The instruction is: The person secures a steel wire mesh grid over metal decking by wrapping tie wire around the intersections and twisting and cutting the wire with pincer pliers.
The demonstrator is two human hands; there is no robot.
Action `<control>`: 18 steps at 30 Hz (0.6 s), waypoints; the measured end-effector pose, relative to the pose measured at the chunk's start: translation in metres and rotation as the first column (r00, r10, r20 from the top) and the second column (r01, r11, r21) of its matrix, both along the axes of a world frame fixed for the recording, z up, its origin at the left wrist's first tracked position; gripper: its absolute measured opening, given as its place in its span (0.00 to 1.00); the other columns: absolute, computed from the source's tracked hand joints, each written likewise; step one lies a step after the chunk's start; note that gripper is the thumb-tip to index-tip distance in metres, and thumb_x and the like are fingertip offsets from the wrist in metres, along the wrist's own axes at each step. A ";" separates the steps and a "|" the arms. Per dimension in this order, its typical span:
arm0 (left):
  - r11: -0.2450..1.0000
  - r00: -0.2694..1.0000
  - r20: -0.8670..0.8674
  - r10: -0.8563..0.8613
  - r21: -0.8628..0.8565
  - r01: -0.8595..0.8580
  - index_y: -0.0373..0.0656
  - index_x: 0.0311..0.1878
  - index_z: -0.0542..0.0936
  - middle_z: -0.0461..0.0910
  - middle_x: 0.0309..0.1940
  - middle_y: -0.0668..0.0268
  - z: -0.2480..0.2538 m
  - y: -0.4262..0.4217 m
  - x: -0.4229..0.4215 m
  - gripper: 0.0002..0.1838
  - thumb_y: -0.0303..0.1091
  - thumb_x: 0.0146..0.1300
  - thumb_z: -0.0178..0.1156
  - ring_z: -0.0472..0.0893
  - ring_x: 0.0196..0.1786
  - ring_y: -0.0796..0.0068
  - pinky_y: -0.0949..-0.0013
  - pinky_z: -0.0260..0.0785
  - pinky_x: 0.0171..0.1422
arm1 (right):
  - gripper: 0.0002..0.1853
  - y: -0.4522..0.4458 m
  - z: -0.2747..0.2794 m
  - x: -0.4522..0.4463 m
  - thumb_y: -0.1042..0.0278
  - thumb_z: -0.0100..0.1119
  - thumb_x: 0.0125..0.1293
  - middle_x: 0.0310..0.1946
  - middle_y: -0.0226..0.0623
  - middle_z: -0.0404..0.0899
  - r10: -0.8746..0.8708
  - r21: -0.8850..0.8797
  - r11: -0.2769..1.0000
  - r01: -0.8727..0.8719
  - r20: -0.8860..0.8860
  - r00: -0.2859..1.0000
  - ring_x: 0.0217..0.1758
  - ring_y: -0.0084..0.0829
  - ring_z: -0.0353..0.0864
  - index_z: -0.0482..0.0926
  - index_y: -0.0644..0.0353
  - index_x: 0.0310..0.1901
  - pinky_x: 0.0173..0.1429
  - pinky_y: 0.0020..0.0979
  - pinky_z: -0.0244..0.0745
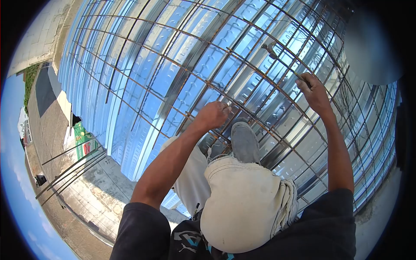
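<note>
My left hand [213, 115] is closed over the rebar mesh [203, 81], just above my shoe. Its fingertips press together beside a crossing of the bars. What they pinch is too small to make out. Off to the right, my right hand [315, 93] grips the handle of a long, thin tool with a hammer-like head [270, 49]. That head points up and left, away from me, over the mesh. Beneath the bars lies shiny ribbed metal decking [143, 56].
My grey shoe [245, 141] is planted at the mesh between my hands. Loose bars [71, 173] jut out at the lower left, past the decking's edge [130, 171]. A green printed banner [83, 141] hangs near them. Concrete ground [95, 190] shows below that edge.
</note>
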State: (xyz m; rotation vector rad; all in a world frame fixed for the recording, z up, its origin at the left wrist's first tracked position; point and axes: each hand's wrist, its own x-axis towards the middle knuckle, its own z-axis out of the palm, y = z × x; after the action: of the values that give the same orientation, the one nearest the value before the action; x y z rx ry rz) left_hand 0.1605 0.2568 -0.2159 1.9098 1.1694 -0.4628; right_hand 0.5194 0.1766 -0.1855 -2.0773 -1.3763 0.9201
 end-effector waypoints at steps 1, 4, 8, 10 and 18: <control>0.998 0.999 -0.022 -0.023 -0.053 0.022 0.38 0.51 0.85 0.85 0.48 0.48 0.011 0.001 -0.020 0.22 0.47 0.73 0.52 0.83 0.54 0.54 0.57 0.69 0.64 | 0.16 0.002 -0.002 -0.005 0.55 0.59 0.73 0.36 0.44 0.84 0.011 -0.087 0.996 -0.011 0.002 1.000 0.39 0.38 0.83 0.79 0.61 0.49 0.45 0.39 0.76; 0.994 0.991 0.124 0.056 -0.101 -0.044 0.37 0.47 0.85 0.85 0.35 0.58 0.017 0.031 -0.113 0.22 0.48 0.74 0.53 0.82 0.38 0.65 0.60 0.73 0.47 | 0.15 0.006 -0.026 -0.013 0.57 0.60 0.72 0.39 0.47 0.84 0.054 -0.177 0.984 -0.038 0.087 0.995 0.41 0.44 0.84 0.79 0.61 0.49 0.47 0.42 0.76; 0.832 0.847 -0.092 0.524 -0.157 -0.532 0.42 0.44 0.87 0.84 0.39 0.64 0.031 0.101 -0.133 0.19 0.47 0.71 0.57 0.77 0.42 0.73 0.68 0.69 0.49 | 0.14 0.012 -0.046 -0.021 0.61 0.61 0.70 0.38 0.49 0.83 0.121 -0.198 0.977 -0.085 0.176 0.977 0.41 0.46 0.84 0.80 0.63 0.49 0.48 0.41 0.75; 0.765 0.764 0.030 0.644 -0.028 -0.643 0.41 0.43 0.87 0.85 0.39 0.61 0.010 0.122 -0.109 0.18 0.45 0.72 0.55 0.79 0.42 0.69 0.64 0.71 0.49 | 0.14 0.020 -0.045 -0.027 0.62 0.64 0.67 0.45 0.49 0.81 0.191 -0.271 0.957 -0.103 0.321 0.928 0.48 0.49 0.82 0.80 0.61 0.49 0.53 0.44 0.75; 0.884 0.857 -0.510 -0.072 0.365 0.291 0.50 0.67 0.74 0.80 0.58 0.52 0.061 0.136 -0.013 0.36 0.56 0.57 0.67 0.77 0.66 0.56 0.45 0.72 0.66 | 0.23 0.049 -0.031 -0.043 0.59 0.65 0.66 0.54 0.51 0.77 0.182 -0.169 0.977 -0.132 0.330 0.926 0.61 0.49 0.76 0.77 0.60 0.59 0.65 0.46 0.72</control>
State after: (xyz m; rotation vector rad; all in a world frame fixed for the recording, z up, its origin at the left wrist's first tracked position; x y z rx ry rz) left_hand 0.1472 0.3925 -0.1545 2.3925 1.5091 -0.8923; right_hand 0.4763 0.2252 -0.2164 -2.3484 -1.7223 0.7608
